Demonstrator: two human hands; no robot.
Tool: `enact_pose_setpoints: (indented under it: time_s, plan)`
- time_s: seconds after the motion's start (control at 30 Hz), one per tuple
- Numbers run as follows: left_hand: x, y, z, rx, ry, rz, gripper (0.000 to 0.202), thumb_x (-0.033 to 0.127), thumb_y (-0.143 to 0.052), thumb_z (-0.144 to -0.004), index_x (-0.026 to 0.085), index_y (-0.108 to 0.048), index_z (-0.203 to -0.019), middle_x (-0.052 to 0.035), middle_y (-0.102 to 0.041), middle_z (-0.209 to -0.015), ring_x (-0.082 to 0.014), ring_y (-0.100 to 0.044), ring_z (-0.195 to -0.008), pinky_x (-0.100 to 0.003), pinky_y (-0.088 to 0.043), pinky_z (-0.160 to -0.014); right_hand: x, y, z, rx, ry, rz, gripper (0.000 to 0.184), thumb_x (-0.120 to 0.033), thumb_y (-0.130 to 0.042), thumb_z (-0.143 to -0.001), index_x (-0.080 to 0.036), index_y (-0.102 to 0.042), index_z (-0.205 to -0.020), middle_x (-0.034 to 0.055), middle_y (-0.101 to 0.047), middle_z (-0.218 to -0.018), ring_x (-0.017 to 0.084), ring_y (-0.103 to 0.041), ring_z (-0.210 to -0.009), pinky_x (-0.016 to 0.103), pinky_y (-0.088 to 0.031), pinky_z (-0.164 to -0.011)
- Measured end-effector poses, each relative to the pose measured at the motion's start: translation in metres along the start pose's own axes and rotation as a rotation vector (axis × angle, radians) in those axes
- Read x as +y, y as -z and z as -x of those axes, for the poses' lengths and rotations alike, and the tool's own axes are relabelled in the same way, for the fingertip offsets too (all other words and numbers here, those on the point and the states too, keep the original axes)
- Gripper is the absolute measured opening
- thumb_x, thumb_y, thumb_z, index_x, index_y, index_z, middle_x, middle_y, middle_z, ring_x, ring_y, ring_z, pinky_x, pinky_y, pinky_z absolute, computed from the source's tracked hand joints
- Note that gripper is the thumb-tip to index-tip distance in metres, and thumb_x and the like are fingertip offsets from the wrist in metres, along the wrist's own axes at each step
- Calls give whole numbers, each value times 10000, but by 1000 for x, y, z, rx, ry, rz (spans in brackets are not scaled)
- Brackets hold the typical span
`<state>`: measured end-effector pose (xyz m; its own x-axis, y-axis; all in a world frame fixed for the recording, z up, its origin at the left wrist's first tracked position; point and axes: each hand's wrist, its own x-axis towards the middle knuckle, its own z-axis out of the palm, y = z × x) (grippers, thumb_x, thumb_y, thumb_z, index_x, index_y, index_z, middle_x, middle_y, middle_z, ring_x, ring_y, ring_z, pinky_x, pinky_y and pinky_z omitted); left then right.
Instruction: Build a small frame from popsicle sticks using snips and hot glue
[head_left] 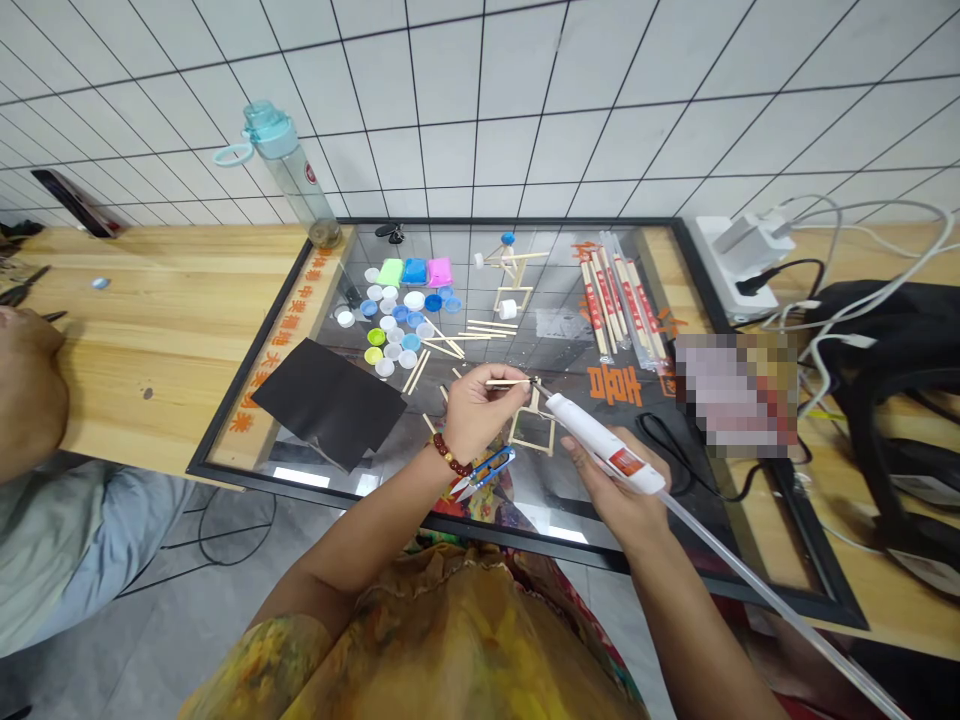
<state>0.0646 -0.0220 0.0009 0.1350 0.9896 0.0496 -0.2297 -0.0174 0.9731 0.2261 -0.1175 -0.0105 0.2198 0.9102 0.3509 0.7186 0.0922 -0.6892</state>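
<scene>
Left hand pinches one thin pale wooden stick near one open pale-wood frame, seemingly steadying stick's end. Right hand wraps one white plastic glue gun, slanted presumably for aim, tip at stick. Beyond: three bright packets: green, blue, pink. Nearby: one blue-handled metal snips.

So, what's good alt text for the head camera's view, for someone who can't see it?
A person's right hand holds a white glue gun, its tip at a thin wooden stick in the left hand, beside a small stick frame. Round caps, black paper and wrapped sticks lie on a glass tabletop.
</scene>
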Motion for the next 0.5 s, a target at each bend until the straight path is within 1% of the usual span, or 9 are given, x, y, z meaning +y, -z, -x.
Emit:
enact_pose_setpoints:
  time_s: [0.2, 0.5]
  plan:
    - [1, -1, 0, 11, 13, 21, 227, 334, -758, -698, 148, -671, -796, -42, -690, -783, -121, -651, -687, -269, -553, -694, 2, -2, 1, 18, -78, -11, 283, -438, -657, -801, -192, -567, -692, -25, -552, -593, 113, -489, -524, 256, -400, -519]
    - [1, -1, 0, 11, 10, 19, 238, 342, -765, -686, 149, -672, -790, -43, -695, -783, -125, -653, -687, -277, -554, -694, -2, 0, -1, 30, -34, -20, 246, -414, -650, -814, -192, -589, -726, -18, -566, -602, 120, -511, -535, 267, -426, -555]
